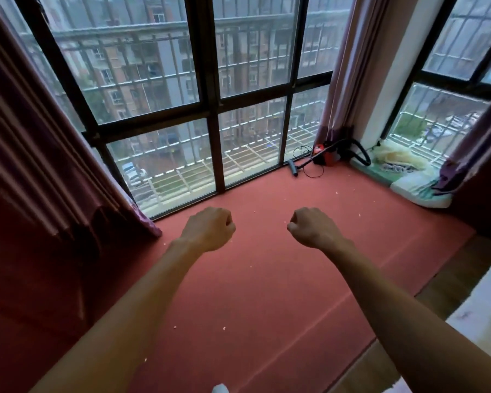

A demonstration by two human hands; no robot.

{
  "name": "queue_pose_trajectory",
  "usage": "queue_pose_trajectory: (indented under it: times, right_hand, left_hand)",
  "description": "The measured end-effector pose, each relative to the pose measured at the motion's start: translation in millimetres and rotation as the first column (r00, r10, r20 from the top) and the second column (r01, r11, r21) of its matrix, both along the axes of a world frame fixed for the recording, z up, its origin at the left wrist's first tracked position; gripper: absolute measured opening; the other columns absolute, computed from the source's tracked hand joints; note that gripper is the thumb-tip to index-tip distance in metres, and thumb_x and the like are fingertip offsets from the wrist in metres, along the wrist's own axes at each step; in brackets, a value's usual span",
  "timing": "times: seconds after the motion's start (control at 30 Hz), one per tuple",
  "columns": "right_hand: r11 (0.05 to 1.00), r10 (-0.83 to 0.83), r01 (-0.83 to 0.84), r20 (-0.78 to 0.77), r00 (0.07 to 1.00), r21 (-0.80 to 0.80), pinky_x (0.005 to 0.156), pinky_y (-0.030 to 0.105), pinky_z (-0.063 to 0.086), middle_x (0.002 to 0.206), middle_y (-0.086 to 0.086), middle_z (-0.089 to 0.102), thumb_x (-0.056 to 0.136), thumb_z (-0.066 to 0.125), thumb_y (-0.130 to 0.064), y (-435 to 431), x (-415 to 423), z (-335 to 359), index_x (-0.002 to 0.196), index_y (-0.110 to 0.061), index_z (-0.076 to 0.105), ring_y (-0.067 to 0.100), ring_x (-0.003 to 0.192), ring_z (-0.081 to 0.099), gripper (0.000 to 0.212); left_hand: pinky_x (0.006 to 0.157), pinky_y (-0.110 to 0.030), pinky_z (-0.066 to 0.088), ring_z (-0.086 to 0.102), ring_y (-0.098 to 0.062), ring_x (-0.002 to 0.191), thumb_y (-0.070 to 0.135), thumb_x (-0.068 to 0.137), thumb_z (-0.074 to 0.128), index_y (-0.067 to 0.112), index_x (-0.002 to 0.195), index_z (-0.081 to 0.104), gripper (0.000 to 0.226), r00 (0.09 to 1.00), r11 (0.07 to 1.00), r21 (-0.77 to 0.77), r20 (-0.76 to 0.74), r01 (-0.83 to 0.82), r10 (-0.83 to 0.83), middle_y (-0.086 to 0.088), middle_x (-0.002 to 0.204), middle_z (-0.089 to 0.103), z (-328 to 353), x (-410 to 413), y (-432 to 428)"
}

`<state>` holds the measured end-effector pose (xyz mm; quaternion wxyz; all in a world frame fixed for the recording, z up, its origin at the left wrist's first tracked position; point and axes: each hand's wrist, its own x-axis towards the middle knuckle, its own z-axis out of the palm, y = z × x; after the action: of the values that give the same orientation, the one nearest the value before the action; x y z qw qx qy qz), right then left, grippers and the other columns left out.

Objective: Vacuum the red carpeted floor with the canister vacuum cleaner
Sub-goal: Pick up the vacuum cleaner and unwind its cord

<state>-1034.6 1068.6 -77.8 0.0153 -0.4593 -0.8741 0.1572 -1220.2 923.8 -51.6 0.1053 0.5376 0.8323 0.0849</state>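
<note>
Hovering clenched and empty, both hands point(262, 226) hang over flat, crumb-flecked red carpet point(267, 279), far from the boxy red vacuum point(328, 157).

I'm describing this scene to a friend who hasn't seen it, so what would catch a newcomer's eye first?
Two bare forearms reach out over the red carpet, the left hand and right hand both closed into empty fists. Behind them a tall dark-framed window fills the far wall. In the far right corner, by the glass, sits the small red canister vacuum with its black hose, untouched.
</note>
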Motion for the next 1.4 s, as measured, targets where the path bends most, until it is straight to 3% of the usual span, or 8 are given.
queue_pose_trajectory:
  times: [0.33, 0.47, 0.6, 0.8, 0.9, 1.03, 1.4]
  right_hand:
    - [0.976, -0.216, 0.217, 0.041, 0.976, -0.023, 0.074, 0.034, 0.045, 0.106, 0.017, 0.070, 0.089, 0.054, -0.026, 89, -56, 16, 0.101, -0.009, 0.073, 0.035, 0.098, 0.063, 0.028]
    - [0.964, -0.263, 0.264, 0.026, 0.964, -0.035, 0.069, 0.031, 0.041, 0.101, 0.017, 0.071, 0.088, 0.054, -0.025, 133, -61, 19, 0.084, -0.011, 0.069, 0.034, 0.094, 0.063, 0.021]
    - [0.949, -0.310, 0.310, 0.024, 0.951, -0.052, 0.068, 0.030, 0.039, 0.097, 0.016, 0.070, 0.088, 0.054, -0.025, 190, -58, 14, 0.083, -0.011, 0.069, 0.033, 0.088, 0.062, 0.022]
    - [0.925, -0.373, 0.372, -0.001, 0.928, -0.069, 0.066, 0.029, 0.036, 0.082, 0.012, 0.060, 0.086, 0.054, -0.025, 294, -50, 13, 0.061, -0.013, 0.051, 0.030, 0.078, 0.055, 0.028]
    - [0.924, -0.377, 0.375, -0.001, 0.926, -0.076, 0.069, 0.030, 0.041, 0.095, 0.013, 0.069, 0.087, 0.055, -0.027, 345, -46, 14, 0.077, -0.014, 0.064, 0.032, 0.091, 0.062, 0.020]
    - [0.926, -0.371, 0.370, -0.004, 0.928, -0.068, 0.077, 0.034, 0.049, 0.103, 0.014, 0.071, 0.089, 0.055, -0.028, 403, -48, 13, 0.094, -0.010, 0.072, 0.033, 0.097, 0.064, 0.025]
    - [0.922, -0.385, 0.386, 0.028, 0.922, -0.030, 0.073, 0.036, 0.050, 0.098, 0.014, 0.072, 0.086, 0.053, -0.026, 577, -86, -9, 0.086, -0.010, 0.068, 0.034, 0.092, 0.065, 0.022]
  left_hand:
    - [0.076, -0.040, 0.056, 0.065, -0.028, 0.087, 0.029, 0.093, 0.048, 0.011, 0.094, 0.069, 0.028, 0.979, 0.979, -0.035, -0.039, 0.200, -0.201, -0.008, 0.094, 0.070, 5, -82, 126]
    - [0.077, -0.039, 0.055, 0.064, -0.031, 0.088, 0.028, 0.094, 0.049, 0.010, 0.094, 0.067, 0.026, 0.962, 0.963, -0.021, -0.034, 0.270, -0.271, -0.009, 0.096, 0.068, 9, -88, 186]
    - [0.077, -0.040, 0.056, 0.064, -0.030, 0.087, 0.030, 0.093, 0.048, 0.011, 0.094, 0.067, 0.027, 0.945, 0.947, -0.027, -0.052, 0.321, -0.322, -0.009, 0.096, 0.068, 8, -84, 254]
    - [0.077, -0.041, 0.056, 0.064, -0.030, 0.087, 0.030, 0.093, 0.048, 0.009, 0.094, 0.068, 0.028, 0.932, 0.933, -0.044, -0.056, 0.357, -0.359, -0.010, 0.097, 0.067, 8, -76, 367]
    - [0.079, -0.039, 0.056, 0.064, -0.028, 0.088, 0.030, 0.093, 0.049, 0.012, 0.096, 0.069, 0.027, 0.930, 0.932, -0.029, -0.062, 0.362, -0.363, -0.007, 0.098, 0.068, 12, -74, 421]
    - [0.078, -0.040, 0.056, 0.064, -0.029, 0.088, 0.029, 0.092, 0.049, 0.011, 0.094, 0.069, 0.027, 0.928, 0.930, -0.019, -0.065, 0.367, -0.367, -0.007, 0.097, 0.069, 13, -77, 480]
    - [0.077, -0.037, 0.054, 0.063, -0.030, 0.090, 0.031, 0.094, 0.048, 0.012, 0.097, 0.069, 0.028, 0.905, 0.908, -0.032, -0.080, 0.417, -0.418, -0.008, 0.100, 0.068, -11, -113, 664]
